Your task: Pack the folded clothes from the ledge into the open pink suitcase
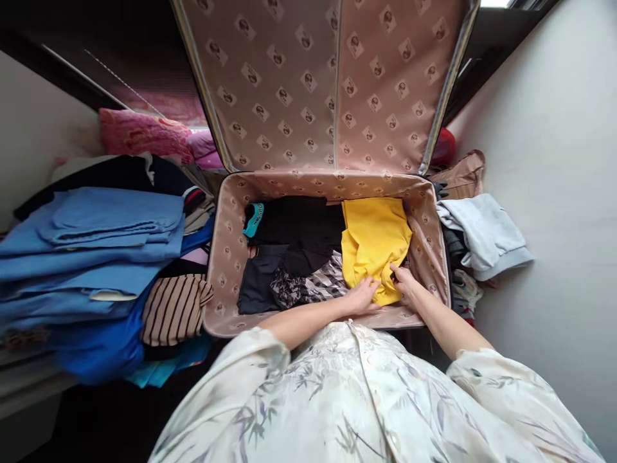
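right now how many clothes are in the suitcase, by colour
In the suitcase, as far as visible:
yellow garment, both hands on its near edge: 1
black garment with a teal label: 1
dark grey garment: 1
black-and-white patterned garment: 1
Total: 4

A folded yellow garment [373,244] lies in the open suitcase's [226,257] right half. Its near edge is rumpled.

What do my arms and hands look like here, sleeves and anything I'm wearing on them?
Both forearms are bare from about the elbow down. The left hand and right hand show no gloves, and no rings or watch can be made out. The wide, loose sleeves are of cream fabric printed with pale grey-green leaves and faint purple touches.
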`<state>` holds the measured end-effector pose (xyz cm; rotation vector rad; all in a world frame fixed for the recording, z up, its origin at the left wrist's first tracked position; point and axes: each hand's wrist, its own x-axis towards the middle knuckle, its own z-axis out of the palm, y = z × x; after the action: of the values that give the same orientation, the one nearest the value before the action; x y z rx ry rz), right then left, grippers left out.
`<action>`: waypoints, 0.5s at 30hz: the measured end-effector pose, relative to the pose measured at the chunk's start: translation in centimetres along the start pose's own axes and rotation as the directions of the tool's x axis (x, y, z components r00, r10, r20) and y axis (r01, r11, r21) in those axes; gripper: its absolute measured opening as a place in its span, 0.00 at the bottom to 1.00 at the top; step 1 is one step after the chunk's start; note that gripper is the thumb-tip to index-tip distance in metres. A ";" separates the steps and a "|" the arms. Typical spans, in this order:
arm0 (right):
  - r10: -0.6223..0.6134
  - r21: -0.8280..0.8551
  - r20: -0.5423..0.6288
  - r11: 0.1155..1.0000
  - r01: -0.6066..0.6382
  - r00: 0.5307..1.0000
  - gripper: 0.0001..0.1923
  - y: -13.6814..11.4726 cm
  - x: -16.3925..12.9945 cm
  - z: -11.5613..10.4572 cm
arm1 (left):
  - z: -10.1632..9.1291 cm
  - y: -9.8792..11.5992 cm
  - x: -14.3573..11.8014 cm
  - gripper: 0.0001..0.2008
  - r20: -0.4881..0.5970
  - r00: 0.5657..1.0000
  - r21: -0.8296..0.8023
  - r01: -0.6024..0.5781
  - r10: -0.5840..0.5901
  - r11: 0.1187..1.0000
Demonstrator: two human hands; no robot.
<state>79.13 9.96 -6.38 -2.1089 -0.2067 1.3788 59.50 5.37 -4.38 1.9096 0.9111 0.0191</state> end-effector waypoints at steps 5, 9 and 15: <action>-0.017 0.026 0.016 1.000 0.016 1.000 0.19 -0.2 0.3 1.0 | 3.8 3.3 6.8 0.58 -0.127 0.940 -0.199 0.288 -0.316 0.937; -0.032 -0.006 0.024 0.999 0.032 0.999 0.24 -0.5 0.8 1.0 | 3.4 1.4 8.6 0.38 -0.226 0.849 -0.572 0.281 -0.477 0.771; -0.083 -0.166 0.029 0.982 0.087 0.996 0.14 -1.5 0.7 -1.6 | -1.5 -4.0 8.0 0.07 0.006 0.893 -0.860 0.234 -0.449 0.453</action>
<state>81.13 10.86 -5.58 -2.1939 -0.4299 1.3762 62.34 12.25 -9.57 0.7665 1.1501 0.3847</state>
